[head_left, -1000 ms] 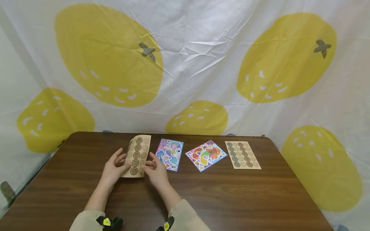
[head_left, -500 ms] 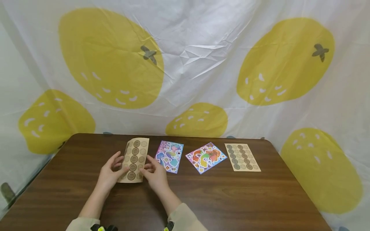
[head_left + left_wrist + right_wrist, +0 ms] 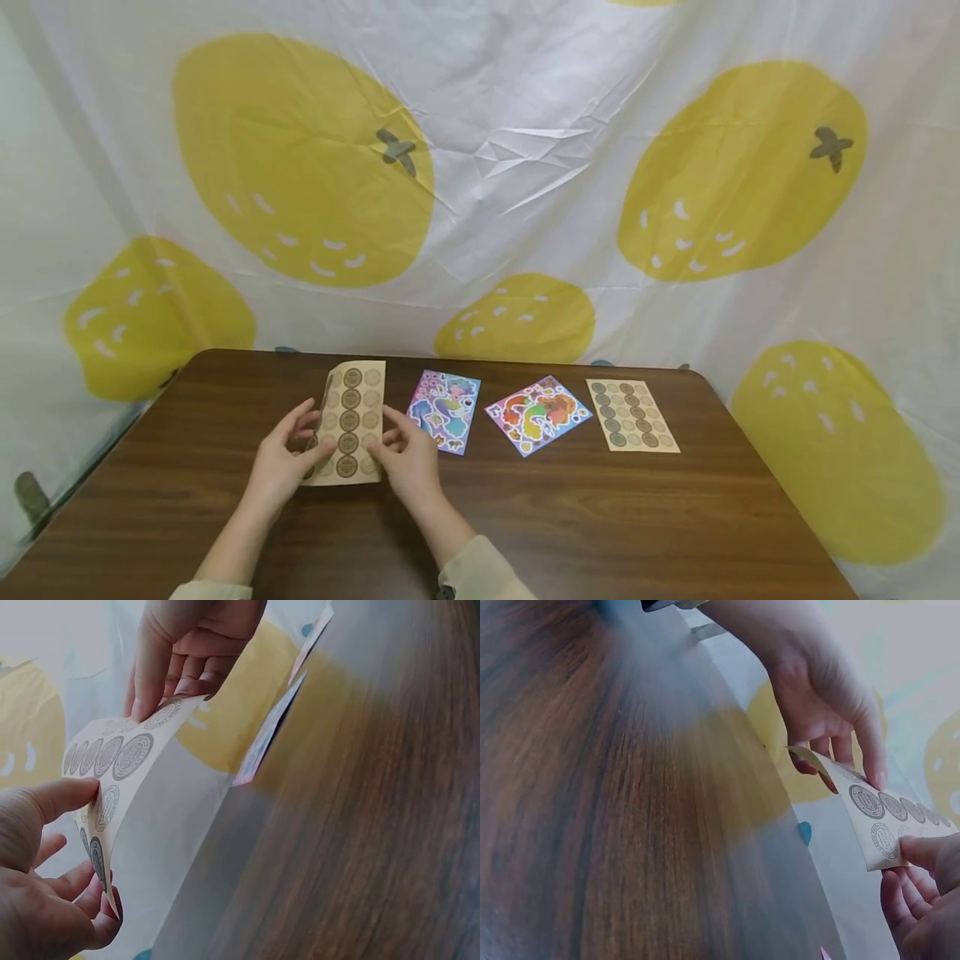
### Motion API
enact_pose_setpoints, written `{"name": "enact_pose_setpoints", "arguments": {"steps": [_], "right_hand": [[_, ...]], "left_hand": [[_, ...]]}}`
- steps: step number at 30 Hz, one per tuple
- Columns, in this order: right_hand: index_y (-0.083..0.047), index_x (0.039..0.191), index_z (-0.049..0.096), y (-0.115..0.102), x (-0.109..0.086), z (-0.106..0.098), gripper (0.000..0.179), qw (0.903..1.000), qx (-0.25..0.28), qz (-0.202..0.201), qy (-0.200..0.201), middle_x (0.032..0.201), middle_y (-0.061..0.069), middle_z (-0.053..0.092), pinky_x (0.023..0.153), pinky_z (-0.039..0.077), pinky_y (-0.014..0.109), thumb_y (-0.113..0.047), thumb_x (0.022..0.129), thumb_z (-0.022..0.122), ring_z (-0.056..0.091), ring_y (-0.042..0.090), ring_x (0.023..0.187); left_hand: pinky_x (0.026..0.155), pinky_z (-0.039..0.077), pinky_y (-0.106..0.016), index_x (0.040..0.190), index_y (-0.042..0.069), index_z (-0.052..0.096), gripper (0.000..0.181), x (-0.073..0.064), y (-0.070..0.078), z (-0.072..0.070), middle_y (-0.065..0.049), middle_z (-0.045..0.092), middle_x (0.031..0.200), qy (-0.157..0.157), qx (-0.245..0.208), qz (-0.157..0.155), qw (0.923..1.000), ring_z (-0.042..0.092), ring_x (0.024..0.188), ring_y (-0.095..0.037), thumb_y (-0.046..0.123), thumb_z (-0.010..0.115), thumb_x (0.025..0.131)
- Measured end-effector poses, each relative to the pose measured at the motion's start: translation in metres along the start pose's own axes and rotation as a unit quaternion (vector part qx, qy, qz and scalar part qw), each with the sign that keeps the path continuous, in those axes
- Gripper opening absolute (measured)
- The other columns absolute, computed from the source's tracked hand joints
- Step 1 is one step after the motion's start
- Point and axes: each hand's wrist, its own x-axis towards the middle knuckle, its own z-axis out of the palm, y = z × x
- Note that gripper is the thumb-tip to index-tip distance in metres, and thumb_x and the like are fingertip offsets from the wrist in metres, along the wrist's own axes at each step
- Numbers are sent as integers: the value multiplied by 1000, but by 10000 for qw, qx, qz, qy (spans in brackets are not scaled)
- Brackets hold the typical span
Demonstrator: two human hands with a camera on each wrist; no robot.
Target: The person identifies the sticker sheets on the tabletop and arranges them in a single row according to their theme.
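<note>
Between both hands, a tan sheet of round stickers (image 3: 349, 421) is held up off the table, its left side bent back. My left hand (image 3: 279, 462) pinches the left edge, thumb on the printed face and fingers behind, as the left wrist view also shows with the sticker sheet (image 3: 124, 757). On the opposite edge, my right hand (image 3: 411, 462) pinches the lower right part between thumb and fingers. In the right wrist view, the right thumb lies over the sheet's (image 3: 870, 825) face and the fingertips are under it.
On the brown wooden table (image 3: 570, 517) lie a purple-blue mermaid sticker sheet (image 3: 447, 412), a tilted mermaid sticker sheet with red and yellow (image 3: 538, 415), and another tan round-sticker sheet (image 3: 632, 415). Behind the table hangs a white cloth (image 3: 525, 208) with yellow fruit prints.
Both hands have brought the tan sticker sheet a little nearer to the person, and it now faces the camera more squarely. The head view has tilted slightly upward. The other sheets have stayed put.
</note>
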Motion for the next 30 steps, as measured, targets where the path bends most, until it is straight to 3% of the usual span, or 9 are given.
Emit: {"name": "enact_pose_setpoints", "arguments": {"steps": [8, 14, 19, 24, 30], "right_hand": [[-3, 127, 60, -8, 2, -6, 55, 9991, 412, -86, 64, 72, 2, 58, 50, 51, 21, 6, 75, 76, 53, 6, 55], [-2, 131, 57, -9, -5, -7, 60, 9984, 543, 5, -146, 71, 2, 59, 47, 54, 31, 6, 75, 77, 56, 7, 56], [-3, 133, 56, -9, -10, -11, 64, 9980, 595, 132, -158, 72, 2, 57, 49, 55, 38, 8, 74, 76, 55, 8, 56], [2, 137, 50, -9, -21, -13, 67, 9971, 651, 274, -293, 73, 2, 56, 49, 55, 42, 9, 75, 75, 53, 8, 52], [4, 139, 45, -8, -31, -14, 72, 9952, 723, 470, -457, 71, 1, 56, 48, 54, 41, 9, 75, 75, 53, 8, 49]], "left_hand": [[78, 45, -14, 144, 4, 41, 69, -3, 11, -6, -17, 52, 132, 203, -488, 414, 9977, 50, 104, -16, 11, 75, 84], [76, 47, -14, 142, 1, 43, 62, -9, 4, -18, -17, 54, 127, 320, -614, 149, 9975, 53, 92, -4, 3, 70, 86], [76, 49, -16, 140, -1, 46, 58, -12, -1, -23, -7, 60, 116, 267, -655, 54, 9975, 57, 89, -4, 4, 69, 87], [75, 51, -18, 139, -3, 46, 58, -18, -3, -28, 2, 63, 101, 66, -831, -108, 9965, 58, 87, -4, 6, 71, 86], [76, 52, -21, 139, -3, 46, 60, -26, -3, -33, -1, 65, 100, -236, -902, -315, 9951, 59, 88, -7, 11, 72, 86]]}}
